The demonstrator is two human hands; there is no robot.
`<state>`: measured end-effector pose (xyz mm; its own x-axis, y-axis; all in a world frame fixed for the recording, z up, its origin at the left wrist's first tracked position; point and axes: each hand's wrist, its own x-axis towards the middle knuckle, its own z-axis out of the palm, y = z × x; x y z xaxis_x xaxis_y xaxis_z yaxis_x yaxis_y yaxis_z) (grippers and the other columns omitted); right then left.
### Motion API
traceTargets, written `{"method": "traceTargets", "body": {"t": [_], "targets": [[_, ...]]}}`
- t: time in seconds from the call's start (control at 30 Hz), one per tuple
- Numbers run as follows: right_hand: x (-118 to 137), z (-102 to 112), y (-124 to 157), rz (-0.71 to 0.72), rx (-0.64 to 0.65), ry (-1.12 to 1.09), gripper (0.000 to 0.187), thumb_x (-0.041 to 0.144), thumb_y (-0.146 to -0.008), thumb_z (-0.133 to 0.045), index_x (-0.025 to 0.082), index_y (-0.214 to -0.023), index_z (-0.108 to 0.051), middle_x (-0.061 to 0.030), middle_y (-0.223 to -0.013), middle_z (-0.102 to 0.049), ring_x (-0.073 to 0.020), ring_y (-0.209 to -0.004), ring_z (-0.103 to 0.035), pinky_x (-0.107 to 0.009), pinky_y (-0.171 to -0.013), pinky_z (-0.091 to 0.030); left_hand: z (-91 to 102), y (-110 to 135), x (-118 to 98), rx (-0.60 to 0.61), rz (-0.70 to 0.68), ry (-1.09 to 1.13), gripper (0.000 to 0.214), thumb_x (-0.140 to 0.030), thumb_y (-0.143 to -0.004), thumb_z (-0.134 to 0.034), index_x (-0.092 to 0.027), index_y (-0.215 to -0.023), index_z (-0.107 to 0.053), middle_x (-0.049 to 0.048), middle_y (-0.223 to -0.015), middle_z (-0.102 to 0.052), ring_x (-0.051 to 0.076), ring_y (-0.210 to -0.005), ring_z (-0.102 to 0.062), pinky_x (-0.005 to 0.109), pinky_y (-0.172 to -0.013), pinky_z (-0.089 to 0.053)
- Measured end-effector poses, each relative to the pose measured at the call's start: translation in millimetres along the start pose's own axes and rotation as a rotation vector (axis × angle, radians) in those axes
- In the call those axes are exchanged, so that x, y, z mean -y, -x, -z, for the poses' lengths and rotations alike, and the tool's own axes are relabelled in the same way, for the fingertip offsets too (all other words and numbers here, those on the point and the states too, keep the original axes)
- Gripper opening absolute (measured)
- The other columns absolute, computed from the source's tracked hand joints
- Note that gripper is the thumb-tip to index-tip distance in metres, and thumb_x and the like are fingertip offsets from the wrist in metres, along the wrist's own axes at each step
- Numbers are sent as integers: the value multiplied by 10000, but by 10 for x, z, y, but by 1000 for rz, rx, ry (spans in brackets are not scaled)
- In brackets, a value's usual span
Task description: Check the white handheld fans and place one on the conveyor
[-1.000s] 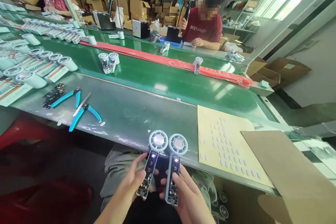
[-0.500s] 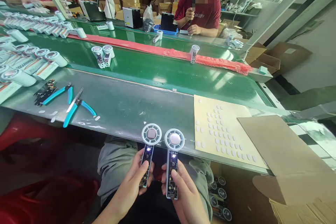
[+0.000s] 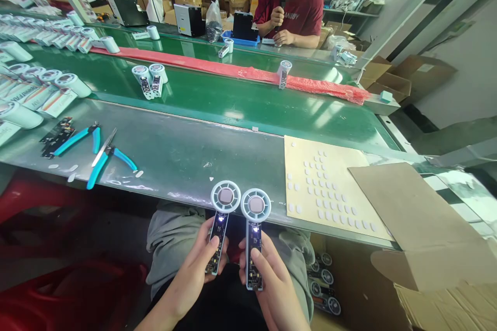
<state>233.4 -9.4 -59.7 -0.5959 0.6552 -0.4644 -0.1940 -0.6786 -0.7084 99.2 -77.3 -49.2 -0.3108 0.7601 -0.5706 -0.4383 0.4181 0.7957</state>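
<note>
In the head view, the left hand (image 3: 194,274) gripped one handheld fan assembly (image 3: 220,220) by its bare circuit-board handle, and the right hand (image 3: 272,282) gripped a second fan assembly (image 3: 254,232) likewise. Both stood side by side, long axes pointing away, round heads over the workbench edge (image 3: 186,199).

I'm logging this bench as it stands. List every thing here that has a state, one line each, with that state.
Left fan unit: upright in the left hand, handle board bare, a light lit.
Right fan unit: upright in the right hand, thumb on its board, a light lit.
Blue-handled cutters: lying flat on the bench, untouched.
Sticker sheet: flat, partly covered with white pads.
Cardboard box: flap open.
</note>
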Motion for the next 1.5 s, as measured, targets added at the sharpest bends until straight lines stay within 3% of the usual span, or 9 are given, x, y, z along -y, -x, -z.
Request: {"method": "traceTargets", "body": {"t": [0.17, 0.33, 0.73, 0.97, 1.2, 1.5], "targets": [[6, -13, 3, 18, -13, 18, 476, 405, -849, -612, 216, -1249, -438, -70, -1077, -535, -155, -808, -454, -234, -666, -393, 13, 24, -61, 22, 27, -26, 434, -504, -868, -381, -344, -1262, -291, -7, -845, -472, 91, -621, -417, 201, -538, -286], [19, -25, 6, 9, -6, -19, 452, 416, -848, -610, 206, -1219, -459, -63, -995, -542, -139, -714, -439, -230, -612, -379, 1, 34, -38, 28, 13, -14, 476, -526, -857, -380, -331, -1274, -259, 7, -869, -475, 103, -627, -418, 208, -505, -260], [-29, -16, -4, 14, -39, -23, 481, 447, -818, -630, 200, -1204, -485, -70, -978, -540, -163, -733, -459, -248, -612, -391, 12, 9, 18, 25, -3, 5, 484, -524, -857, -384, -320, -1281, -271, 12, -830, -486, 110, -622, -428, 203, -493, -256], [-62, -25, -21, 58, -46, 1, 494, 448, -809, -635, 219, -1215, -470, -66, -962, -544, -175, -726, -467, -260, -599, -390, -10, 1, -5, 39, -9, 69, 480, -525, -840, -429, -323, -1253, -291, 7, -828, -442, 92, -573, -395, 169, -417, -176], [-74, 15, -22, 22, -20, -45, 478, 446, -825, -616, 201, -1210, -474, -72, -984, -533, -174, -734, -467, -260, -611, -386, -15, 5, 6, 46, -28, 29, 508, -515, -856, -402, -297, -1284, -238, 26, -849, -462, 104, -606, -423, 187, -453, -272], [-68, 18, -20, 25, -22, -43, 495, 455, -796, -642, 203, -1194, -492, -70, -991, -540, -163, -700, -470, -250, -605, -388, -6, -9, 36, 48, -19, 8, 510, -519, -855, -396, -316, -1290, -223, 25, -860, -468, 113, -621, -431, 185, -458, -274]]}}
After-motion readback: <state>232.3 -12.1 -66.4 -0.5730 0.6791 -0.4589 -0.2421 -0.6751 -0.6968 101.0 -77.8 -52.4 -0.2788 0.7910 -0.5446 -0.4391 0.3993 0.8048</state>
